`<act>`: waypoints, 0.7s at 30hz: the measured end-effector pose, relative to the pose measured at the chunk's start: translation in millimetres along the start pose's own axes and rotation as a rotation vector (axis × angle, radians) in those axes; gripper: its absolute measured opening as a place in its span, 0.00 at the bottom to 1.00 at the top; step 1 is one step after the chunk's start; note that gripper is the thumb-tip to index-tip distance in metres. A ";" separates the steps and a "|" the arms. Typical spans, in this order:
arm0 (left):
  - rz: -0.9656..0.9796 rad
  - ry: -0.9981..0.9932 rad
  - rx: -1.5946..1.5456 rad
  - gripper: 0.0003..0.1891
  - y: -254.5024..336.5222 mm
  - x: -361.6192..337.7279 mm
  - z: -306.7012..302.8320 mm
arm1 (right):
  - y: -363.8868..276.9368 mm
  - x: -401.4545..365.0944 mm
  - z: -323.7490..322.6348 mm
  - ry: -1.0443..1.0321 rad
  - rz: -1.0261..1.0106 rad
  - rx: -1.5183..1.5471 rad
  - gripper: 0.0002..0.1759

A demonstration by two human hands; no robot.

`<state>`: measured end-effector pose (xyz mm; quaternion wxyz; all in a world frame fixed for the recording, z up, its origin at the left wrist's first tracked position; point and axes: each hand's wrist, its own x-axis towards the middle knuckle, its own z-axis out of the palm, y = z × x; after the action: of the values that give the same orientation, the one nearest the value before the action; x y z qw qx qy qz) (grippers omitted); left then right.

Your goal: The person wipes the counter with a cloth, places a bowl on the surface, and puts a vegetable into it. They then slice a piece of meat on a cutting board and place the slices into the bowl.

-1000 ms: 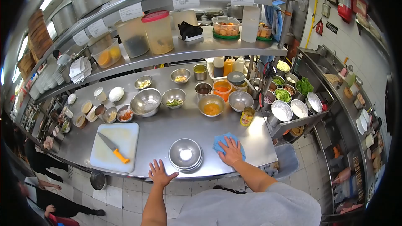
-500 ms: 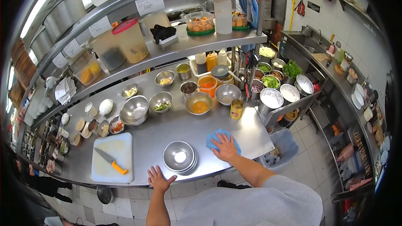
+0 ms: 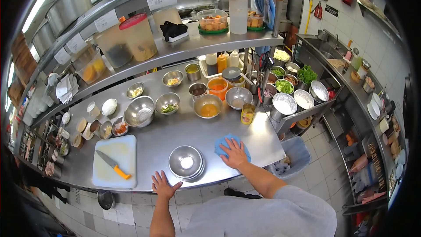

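My right hand (image 3: 234,153) lies spread flat on a blue cloth (image 3: 220,146) on the steel counter (image 3: 153,149). At the counter's front edge, my left hand (image 3: 165,187) has its fingers apart and holds nothing. Just right of and behind it stands a stack of metal bowls (image 3: 186,161). To its left is a white cutting board (image 3: 105,173), with an orange-handled knife (image 3: 115,166) lying on it. A yellow can (image 3: 247,115) stands behind the cloth.
Behind are a bowl of yellow liquid (image 3: 208,106), a large metal bowl (image 3: 139,111) and a bowl of chopped greens (image 3: 168,103). A shelf (image 3: 175,48) runs above. A lined bin (image 3: 297,153) stands right of the counter, near containers of ingredients (image 3: 284,105).
The view has shifted slightly. Both hands keep nearly the same places, with the right still on the cloth and the left still spread at the edge.
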<state>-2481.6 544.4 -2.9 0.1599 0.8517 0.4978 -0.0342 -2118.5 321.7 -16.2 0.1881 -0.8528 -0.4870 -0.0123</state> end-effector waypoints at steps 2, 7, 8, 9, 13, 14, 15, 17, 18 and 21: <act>0.016 0.010 -0.021 0.76 -2.0 -3.3 3.2 | 1.0 -4.0 3.1 -0.006 0.005 -0.002 0.34; -0.006 0.021 -0.003 0.73 -0.2 -2.7 1.9 | -2.0 -0.9 -3.8 0.013 -0.005 0.006 0.33; -0.012 0.026 -0.008 0.73 0.2 -2.8 2.0 | -2.3 -0.4 -4.4 0.013 -0.014 0.004 0.33; -0.006 0.024 -0.013 0.73 0.2 -3.7 1.2 | -3.1 -0.8 -4.2 0.011 -0.007 0.021 0.33; 0.004 0.029 -0.015 0.73 -2.3 -3.9 0.1 | -3.4 0.4 -3.7 0.006 -0.012 0.061 0.32; 0.011 0.027 -0.009 0.74 -3.3 -2.7 -0.3 | -4.1 0.6 -3.5 -0.001 -0.037 0.059 0.32; -0.012 0.034 -0.022 0.74 -4.1 -3.9 0.1 | -5.0 0.9 -3.0 -0.007 -0.013 0.046 0.32; 0.011 0.017 -0.014 0.74 -3.3 -4.1 -3.4 | -7.2 1.0 -3.2 -0.022 -0.016 0.032 0.32; 0.019 0.030 -0.011 0.75 -4.6 -4.0 -2.5 | -8.1 1.4 -4.4 -0.020 -0.005 0.028 0.33; 0.021 0.038 -0.010 0.75 -6.1 -4.7 -2.1 | -9.2 1.0 -3.8 -0.024 0.000 0.026 0.33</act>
<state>-2489.4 543.9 -1.3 0.1549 0.8565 0.4921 -0.0138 -2125.1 325.5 -9.6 0.1934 -0.8504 -0.4893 0.0043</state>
